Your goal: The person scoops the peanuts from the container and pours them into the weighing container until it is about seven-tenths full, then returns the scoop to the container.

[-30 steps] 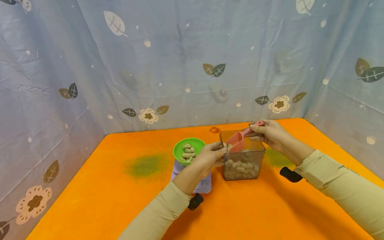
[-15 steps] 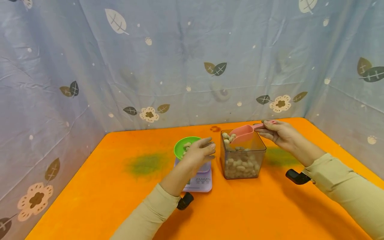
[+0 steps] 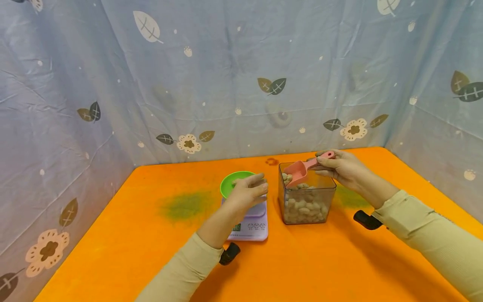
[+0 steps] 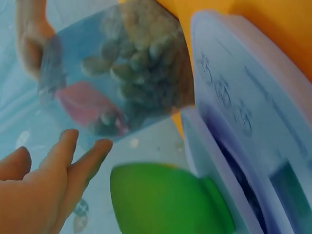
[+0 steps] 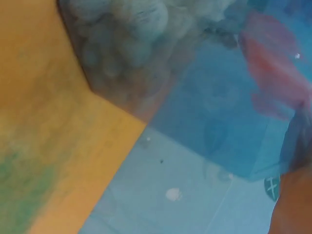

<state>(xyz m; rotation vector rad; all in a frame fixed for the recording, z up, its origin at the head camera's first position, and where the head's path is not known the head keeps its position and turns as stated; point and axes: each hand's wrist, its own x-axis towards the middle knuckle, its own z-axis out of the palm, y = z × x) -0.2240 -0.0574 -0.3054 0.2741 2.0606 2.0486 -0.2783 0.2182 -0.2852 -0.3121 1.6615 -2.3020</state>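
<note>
My right hand grips the handle of a pink scoop over a clear, grey-tinted bin. The scoop's bowl dips below the bin's rim at the left, beside several peanuts. More peanuts fill the lower part of the bin, seen through its wall in the left wrist view. My left hand hovers with extended fingers over a green bowl and holds nothing. That bowl stands on a lilac kitchen scale; my hand hides most of its contents.
An orange cloth covers the table, with greenish patches on it. Pale blue curtains printed with leaves and flowers hang behind and at both sides. A black wrist camera sits under the left wrist, close to the scale's front.
My left hand has let go of the bin's left side and drawn back over the green bowl. The scoop rose and tipped above the bin, then came lower into its left side.
</note>
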